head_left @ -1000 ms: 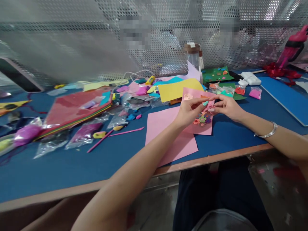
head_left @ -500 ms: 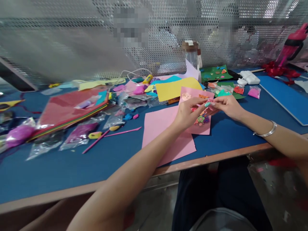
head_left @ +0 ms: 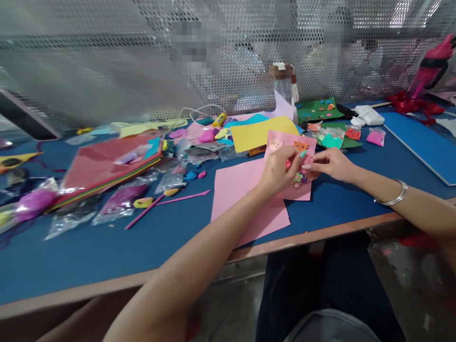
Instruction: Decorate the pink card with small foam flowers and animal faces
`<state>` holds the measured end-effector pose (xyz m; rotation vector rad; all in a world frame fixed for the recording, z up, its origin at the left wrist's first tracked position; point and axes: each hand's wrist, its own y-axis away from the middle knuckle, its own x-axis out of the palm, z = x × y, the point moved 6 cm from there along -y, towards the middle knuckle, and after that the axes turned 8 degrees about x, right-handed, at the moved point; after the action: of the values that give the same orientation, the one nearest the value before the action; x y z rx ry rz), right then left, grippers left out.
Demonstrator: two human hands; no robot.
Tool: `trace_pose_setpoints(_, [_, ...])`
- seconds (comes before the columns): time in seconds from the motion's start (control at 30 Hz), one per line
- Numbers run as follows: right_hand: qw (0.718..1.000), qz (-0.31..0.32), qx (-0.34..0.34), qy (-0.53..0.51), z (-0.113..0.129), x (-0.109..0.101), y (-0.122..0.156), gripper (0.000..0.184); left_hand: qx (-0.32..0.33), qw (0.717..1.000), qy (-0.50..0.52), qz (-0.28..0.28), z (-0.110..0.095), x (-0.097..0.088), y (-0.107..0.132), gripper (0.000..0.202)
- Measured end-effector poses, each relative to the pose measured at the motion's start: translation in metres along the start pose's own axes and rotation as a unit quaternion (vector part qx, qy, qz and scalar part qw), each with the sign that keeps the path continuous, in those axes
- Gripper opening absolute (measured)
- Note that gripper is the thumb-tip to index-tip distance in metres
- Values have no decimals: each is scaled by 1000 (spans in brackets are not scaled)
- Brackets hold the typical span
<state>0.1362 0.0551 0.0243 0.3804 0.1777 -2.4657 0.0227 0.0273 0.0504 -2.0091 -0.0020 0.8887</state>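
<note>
The small pink card lies over a larger pink sheet. On the card sit a pale animal face, an orange animal face and several small coloured flowers. Above the card's middle, my left hand is closed, thumb and fingers together; what it may hold is hidden. My right hand comes in from the right, pinching a small pink clay piece at the card's right edge. The fingertips of the two hands are slightly apart.
Behind the card lie a yellow sheet and bags of coloured clay. Pink modelling tools and a red folder stack are at left. A blue board lies right; a lidded cup stands at the mesh partition.
My hands have drawn slightly apart; before, their fingertips met around the pink piece. My right hand has moved down a little, and more of the orange face shows. The view has shifted slightly.
</note>
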Motion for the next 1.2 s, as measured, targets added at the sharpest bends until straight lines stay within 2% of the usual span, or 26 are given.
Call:
trace_pose_setpoints(0.2, [998,-33,28,-42,-3,-9,-2,20,-90,991,98,24,15,3,1,30])
trace_pose_setpoints(0.37, [992,-56,62,-91,-7,-17,-5,20,-102,983,146,32,24,4,4,27])
trace_pose_setpoints(0.47, [991,-65,59,-104,-8,-19,-6,23,-64,987,136,60,21,7,6,30])
trace_pose_setpoints(0.57, [992,-69,45,-97,-6,-19,-5,25,38,993,58,98,7,8,6,35])
trace_pose_setpoints(0.67, [995,-70,23,-63,-3,-18,-4,25,109,989,-34,96,-4,7,7,35])
trace_pose_setpoints(0.83, [1000,-20,4,10,-3,-11,-3,30,95,988,-103,59,-3,5,6,31])
trace_pose_setpoints(1.03, [999,-1,-36,19,0,-8,0,35,127,987,-64,71,-7,8,6,22])
trace_pose_setpoints(1.2, [989,-51,-66,119,11,-10,5,25,121,988,-68,74,-5,9,4,24])
